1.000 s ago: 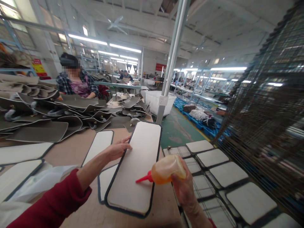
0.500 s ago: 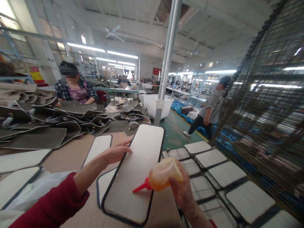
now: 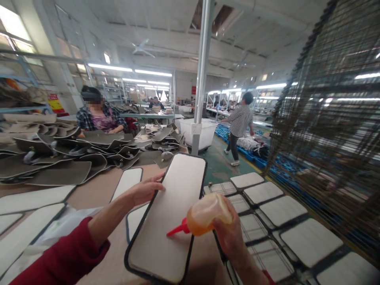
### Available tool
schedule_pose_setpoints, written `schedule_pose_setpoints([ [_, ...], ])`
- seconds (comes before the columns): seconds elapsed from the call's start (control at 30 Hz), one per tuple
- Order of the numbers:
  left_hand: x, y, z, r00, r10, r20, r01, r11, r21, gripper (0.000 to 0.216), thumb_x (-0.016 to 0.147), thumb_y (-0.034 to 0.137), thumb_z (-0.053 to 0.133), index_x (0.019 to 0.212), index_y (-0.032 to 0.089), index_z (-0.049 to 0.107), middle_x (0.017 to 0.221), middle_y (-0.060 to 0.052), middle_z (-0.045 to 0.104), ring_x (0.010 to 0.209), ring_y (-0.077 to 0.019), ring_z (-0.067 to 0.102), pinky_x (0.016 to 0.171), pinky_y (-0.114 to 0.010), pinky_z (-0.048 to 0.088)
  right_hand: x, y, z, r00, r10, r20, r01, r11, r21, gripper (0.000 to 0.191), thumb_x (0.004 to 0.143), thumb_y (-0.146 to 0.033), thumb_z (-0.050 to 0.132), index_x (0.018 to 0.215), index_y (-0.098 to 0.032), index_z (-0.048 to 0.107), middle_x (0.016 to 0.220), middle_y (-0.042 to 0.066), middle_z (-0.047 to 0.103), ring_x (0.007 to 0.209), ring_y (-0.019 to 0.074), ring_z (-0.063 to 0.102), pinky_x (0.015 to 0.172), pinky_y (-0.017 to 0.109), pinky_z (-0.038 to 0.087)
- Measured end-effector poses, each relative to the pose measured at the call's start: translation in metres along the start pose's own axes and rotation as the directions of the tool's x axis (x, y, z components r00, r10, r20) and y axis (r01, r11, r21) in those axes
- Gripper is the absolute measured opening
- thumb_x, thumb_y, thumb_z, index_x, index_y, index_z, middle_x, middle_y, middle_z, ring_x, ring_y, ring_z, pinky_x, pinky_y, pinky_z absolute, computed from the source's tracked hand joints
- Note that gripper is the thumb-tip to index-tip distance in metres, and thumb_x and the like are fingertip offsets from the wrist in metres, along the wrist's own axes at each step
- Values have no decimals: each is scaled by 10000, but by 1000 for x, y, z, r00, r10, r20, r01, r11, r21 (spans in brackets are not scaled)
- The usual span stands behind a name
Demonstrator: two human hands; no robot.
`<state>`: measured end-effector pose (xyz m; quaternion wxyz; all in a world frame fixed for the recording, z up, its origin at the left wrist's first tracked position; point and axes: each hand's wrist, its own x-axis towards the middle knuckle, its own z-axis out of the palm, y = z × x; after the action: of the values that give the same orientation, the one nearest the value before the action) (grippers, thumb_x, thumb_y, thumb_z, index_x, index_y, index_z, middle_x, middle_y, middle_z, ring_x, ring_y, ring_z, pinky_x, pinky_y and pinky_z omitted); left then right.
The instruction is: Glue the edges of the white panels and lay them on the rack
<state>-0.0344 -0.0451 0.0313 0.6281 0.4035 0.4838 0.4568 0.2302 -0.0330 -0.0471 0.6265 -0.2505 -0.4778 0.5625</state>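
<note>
A long white panel (image 3: 178, 186) with rounded corners and a dark edge lies tilted in front of me. My left hand (image 3: 148, 188) grips its left edge, with fingertips resting on the white face and other fingers hidden behind the rim. In my right hand (image 3: 230, 225) is a soft, clear squeeze bottle (image 3: 204, 215) with amber liquid inside, tipped sideways. Its red nozzle points down and left over the lower part of the panel; I cannot tell whether the tip touches. Similar white panels (image 3: 128, 182) lie on the brown tabletop (image 3: 95, 180) under and beside this one.
Grey-brown cut pieces (image 3: 62, 172) are heaped across the table's far left, where a co-worker (image 3: 102, 116) sits. On the right, a wire rack (image 3: 258, 247) carries more white panels. Beyond stand a post (image 3: 199, 99), a white bin (image 3: 204, 132) and a walking person (image 3: 240, 120).
The person in stripes has walked left and farther away. My view has shifted slightly. Both hands keep their hold, and the bottle stays in nearly the same place over the panel.
</note>
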Motion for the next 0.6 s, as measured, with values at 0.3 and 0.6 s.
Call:
schedule_pose_setpoints([
  [0.3, -26, 6, -2, 1000, -24, 16, 24, 1000, -16, 842, 617, 12, 671, 1411, 196, 459, 1040, -71, 754, 831, -219, 724, 698, -267, 578, 27, -33, 9, 936, -180, -302, 218, 971, 99, 530, 522, -316, 854, 1004, -220, 654, 881, 20, 700, 795, 193, 660, 757, 308, 559],
  [0.6, -47, 14, -70, 998, -2, -63, 0, 1000, -22, 824, 624, 12, 646, 1399, 225, 466, 1023, -46, 758, 837, -217, 724, 711, -282, 575, -8, 3, 67, 974, -129, -185, 143, 988, 64, 599, 580, -362, 844, 1117, -204, 630, 1003, 76, 718, 893, 254, 683, 795, 383, 568],
])
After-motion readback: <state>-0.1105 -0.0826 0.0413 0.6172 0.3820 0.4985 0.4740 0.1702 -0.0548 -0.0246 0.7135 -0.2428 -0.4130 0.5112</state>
